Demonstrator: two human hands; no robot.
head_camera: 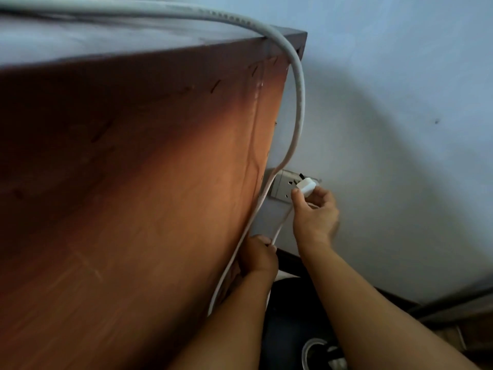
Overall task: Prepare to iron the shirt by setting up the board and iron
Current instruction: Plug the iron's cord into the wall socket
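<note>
The right hand (314, 209) pinches the white plug (308, 186) right at the socket (282, 185), its prongs hidden. Below the socket, the left hand (260, 259) is closed around the thin cord (277, 231). If the prongs are misaligned, pushing could bend them, and fingertips near them risk a shock. A thick cable (300, 102) hangs above the socket. No iron or board is in sight.
</note>
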